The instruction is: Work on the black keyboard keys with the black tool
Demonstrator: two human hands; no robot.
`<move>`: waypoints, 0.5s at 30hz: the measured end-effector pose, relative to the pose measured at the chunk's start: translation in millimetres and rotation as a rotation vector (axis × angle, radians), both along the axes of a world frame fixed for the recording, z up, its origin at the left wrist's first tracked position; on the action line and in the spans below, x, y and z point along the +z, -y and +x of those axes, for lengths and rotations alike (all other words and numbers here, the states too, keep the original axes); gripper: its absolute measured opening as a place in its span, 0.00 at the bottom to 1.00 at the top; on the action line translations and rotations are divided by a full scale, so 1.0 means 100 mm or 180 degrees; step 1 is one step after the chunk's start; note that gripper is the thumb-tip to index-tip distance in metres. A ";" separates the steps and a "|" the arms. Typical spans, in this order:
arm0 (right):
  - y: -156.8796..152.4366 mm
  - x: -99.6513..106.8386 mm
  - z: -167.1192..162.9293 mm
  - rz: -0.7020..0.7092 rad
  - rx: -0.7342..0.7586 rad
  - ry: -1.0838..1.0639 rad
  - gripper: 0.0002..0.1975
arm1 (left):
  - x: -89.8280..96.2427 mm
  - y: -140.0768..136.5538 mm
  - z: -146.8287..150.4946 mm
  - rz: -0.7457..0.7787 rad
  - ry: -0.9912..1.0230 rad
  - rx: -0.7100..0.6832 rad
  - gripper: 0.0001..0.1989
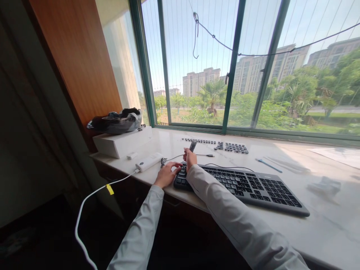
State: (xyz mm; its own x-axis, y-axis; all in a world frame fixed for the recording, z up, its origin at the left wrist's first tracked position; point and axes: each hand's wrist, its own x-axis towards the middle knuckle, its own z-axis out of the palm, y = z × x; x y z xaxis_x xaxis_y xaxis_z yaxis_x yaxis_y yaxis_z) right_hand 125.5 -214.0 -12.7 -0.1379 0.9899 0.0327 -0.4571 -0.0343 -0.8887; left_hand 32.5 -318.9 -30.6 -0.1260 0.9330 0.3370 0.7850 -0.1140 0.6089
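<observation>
Your left hand [166,174] lies palm down at the left end of the black keyboard [247,187], fingers spread loose and reaching onto the corner keys, gripping nothing. Your right hand [190,157] is just above the same end, clenched around a small dark tool [192,145] that sticks up and tilts away from you; its lower tip is hidden behind the hand, so you can't tell whether it touches a key. Both sleeves are light grey.

The keyboard sits on the pale marble worktop [323,225], running diagonally from near your hands out to the right, its front edge close to the worktop edge. Farther back, near the window, loose black keycaps [225,145] are set out in rows. A thin black cable [202,155] runs between the keycaps and the keyboard. Left of your hands lies a white power strip [149,162] with a white cord [92,195] hanging off the edge, a yellow tag on it. Behind that is a white box [120,142] with a dark bag [116,120] on top. A thin blue stick [268,165] lies to the right, well apart from the keyboard.
</observation>
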 end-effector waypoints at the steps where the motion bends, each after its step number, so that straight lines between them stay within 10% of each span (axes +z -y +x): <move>1: 0.00 0.00 0.00 -0.0062 -0.0017 -0.0037 0.13 | 0.00 0.00 0.00 -0.0016 -0.0002 0.0007 0.15; 15: 0.13 0.12 0.01 -0.0040 0.0454 -0.0407 0.14 | -0.02 -0.01 -0.02 0.0076 -0.0023 -0.0011 0.15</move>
